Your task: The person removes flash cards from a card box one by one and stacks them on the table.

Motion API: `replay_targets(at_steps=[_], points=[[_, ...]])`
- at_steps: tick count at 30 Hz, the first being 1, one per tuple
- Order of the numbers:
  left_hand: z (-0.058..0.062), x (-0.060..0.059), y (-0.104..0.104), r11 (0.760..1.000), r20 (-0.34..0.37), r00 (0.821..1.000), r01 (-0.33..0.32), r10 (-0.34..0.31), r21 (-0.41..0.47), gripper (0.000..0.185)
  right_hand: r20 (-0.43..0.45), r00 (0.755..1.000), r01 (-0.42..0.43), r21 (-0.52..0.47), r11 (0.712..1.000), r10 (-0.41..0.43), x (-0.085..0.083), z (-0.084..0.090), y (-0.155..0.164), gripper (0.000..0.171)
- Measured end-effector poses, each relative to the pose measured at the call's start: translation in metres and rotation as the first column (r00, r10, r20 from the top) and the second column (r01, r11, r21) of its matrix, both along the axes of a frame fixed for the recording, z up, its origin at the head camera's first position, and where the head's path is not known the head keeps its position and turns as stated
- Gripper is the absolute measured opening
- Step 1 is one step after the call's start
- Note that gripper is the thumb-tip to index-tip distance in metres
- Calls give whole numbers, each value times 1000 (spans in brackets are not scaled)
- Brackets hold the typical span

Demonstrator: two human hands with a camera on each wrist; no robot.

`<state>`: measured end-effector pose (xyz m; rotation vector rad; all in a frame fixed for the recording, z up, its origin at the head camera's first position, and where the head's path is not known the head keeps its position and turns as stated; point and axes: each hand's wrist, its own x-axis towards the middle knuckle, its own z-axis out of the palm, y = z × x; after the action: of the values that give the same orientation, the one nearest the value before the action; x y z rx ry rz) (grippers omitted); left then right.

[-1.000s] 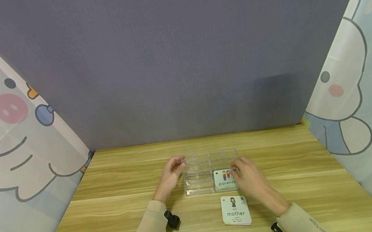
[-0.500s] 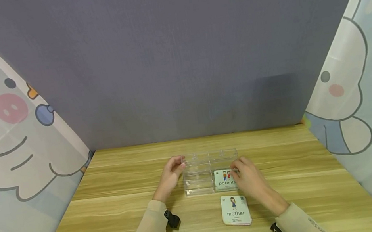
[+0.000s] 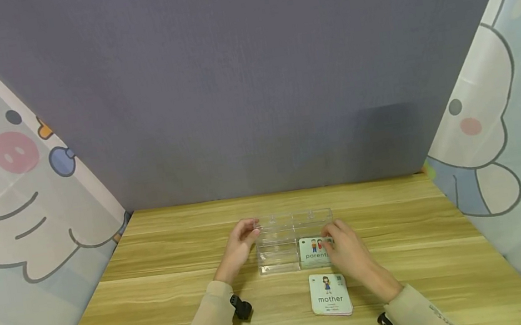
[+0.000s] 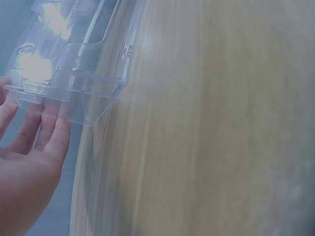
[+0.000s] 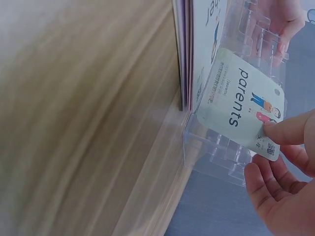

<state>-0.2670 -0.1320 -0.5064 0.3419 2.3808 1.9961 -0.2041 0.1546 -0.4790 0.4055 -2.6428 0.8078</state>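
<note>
A clear plastic card holder (image 3: pixel 278 255) with several compartments stands on the table. My left hand (image 3: pixel 240 242) holds it by its upper left edge, fingers behind the clear plastic (image 4: pixel 74 88) in the left wrist view. My right hand (image 3: pixel 348 246) pinches the top right corner of a pale green "parents" card (image 3: pixel 314 258) between thumb and fingers. That card sits in the lower right compartment; in the right wrist view the "parents" card (image 5: pixel 236 101) leans at a slant. In front of the holder lies a stack of cards with "mother" (image 3: pixel 330 301) on top.
The wood-grain table (image 3: pixel 176 242) ends at a dark grey panel (image 3: pixel 251 102) behind. Cartoon-printed curtains (image 3: pixel 6 183) hang on both sides. Each wrist carries a black camera, such as the left wrist camera (image 3: pixel 242 308).
My right hand has shifted very slightly left, and the "parents" card with it. The left hand, the holder and the "mother" stack look unmoved.
</note>
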Motion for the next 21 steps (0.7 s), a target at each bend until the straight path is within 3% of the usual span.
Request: replay_targets(at_steps=[21], points=[[0, -1, 2, 1000, -17, 1000, -3, 4, 23, 35, -53, 999, -13, -76, 997, 9, -1, 1, -1, 20]])
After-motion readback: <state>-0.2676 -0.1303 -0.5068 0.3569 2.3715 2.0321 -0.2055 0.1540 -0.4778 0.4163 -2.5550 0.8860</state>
